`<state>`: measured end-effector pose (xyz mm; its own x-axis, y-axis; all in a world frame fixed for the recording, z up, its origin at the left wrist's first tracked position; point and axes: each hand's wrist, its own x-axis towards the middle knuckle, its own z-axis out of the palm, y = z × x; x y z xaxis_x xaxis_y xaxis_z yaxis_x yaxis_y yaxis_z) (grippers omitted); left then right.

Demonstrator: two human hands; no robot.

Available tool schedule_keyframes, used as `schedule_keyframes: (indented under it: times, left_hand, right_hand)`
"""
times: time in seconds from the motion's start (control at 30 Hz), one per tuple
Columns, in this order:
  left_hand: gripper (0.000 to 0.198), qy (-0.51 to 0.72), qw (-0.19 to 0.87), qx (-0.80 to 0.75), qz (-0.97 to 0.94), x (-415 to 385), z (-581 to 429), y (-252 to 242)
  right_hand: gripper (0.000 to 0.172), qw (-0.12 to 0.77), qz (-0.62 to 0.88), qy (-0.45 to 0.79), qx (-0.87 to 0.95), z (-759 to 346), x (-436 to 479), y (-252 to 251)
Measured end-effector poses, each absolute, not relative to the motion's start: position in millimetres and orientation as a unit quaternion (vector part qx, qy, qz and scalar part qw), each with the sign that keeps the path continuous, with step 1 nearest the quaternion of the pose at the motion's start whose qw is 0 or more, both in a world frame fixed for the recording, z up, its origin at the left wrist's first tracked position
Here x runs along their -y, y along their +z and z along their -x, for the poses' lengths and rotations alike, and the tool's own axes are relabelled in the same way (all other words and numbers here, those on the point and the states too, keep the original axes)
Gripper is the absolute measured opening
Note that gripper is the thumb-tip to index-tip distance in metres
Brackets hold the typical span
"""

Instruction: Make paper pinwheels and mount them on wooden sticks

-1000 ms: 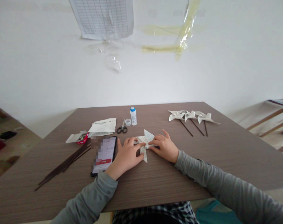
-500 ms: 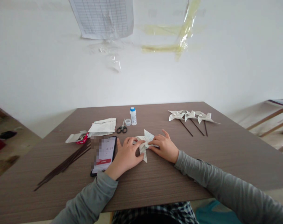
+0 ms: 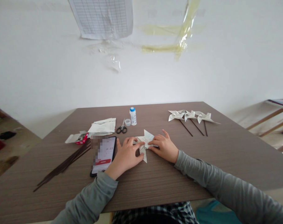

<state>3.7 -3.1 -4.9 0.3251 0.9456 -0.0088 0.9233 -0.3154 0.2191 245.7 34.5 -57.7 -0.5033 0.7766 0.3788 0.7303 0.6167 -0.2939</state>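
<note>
A pinwheel folded from printed paper (image 3: pixel 148 136) lies on the table in front of me, its pointed blades spread out. My left hand (image 3: pixel 126 154) holds it from the left, with fingertips at the middle and thumb by the lower blade. From the right, my right hand (image 3: pixel 166 148) grips it near the centre with thumb and fingers, and one finger is raised. My fingers hide parts of the left and right blades. Just left of my left hand lies a phone (image 3: pixel 105 155) with a lit screen.
Beyond my hands are scissors (image 3: pixel 122 129), a small white cap (image 3: pixel 127 122) and a blue-topped white bottle (image 3: pixel 133 116). Paper sheets (image 3: pixel 102 127), a small red box (image 3: pixel 82 139) and thin brown sticks (image 3: pixel 62 165) lie left. Three paper pinwheels on sticks (image 3: pixel 190 115) rest back right.
</note>
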Motion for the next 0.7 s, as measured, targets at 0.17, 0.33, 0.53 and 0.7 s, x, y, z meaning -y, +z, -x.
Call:
schedule_keyframes:
  times: [0.17,0.33,0.53,0.7]
  left_hand:
    - [0.055,0.051,0.087,-0.579,-0.809,3.0,-4.8,-4.6]
    - [0.053,0.055,0.078,-0.576,-0.812,2.1,-3.4,-5.8]
    - [0.05,0.073,0.083,-0.567,-0.816,0.4,-1.8,-3.6]
    - [0.052,0.062,0.086,-0.567,-0.817,0.3,-2.4,-1.3]
  right_hand:
    - [0.015,0.238,0.441,0.054,0.864,-245.6,-34.4,-57.1]
    - [0.015,0.237,0.44,0.052,0.864,-245.6,-33.9,-55.6]
    - [0.013,0.247,0.434,0.038,0.865,-246.0,-34.4,-56.9]
    - [0.016,0.245,0.437,0.054,0.864,-246.1,-34.6,-57.1]
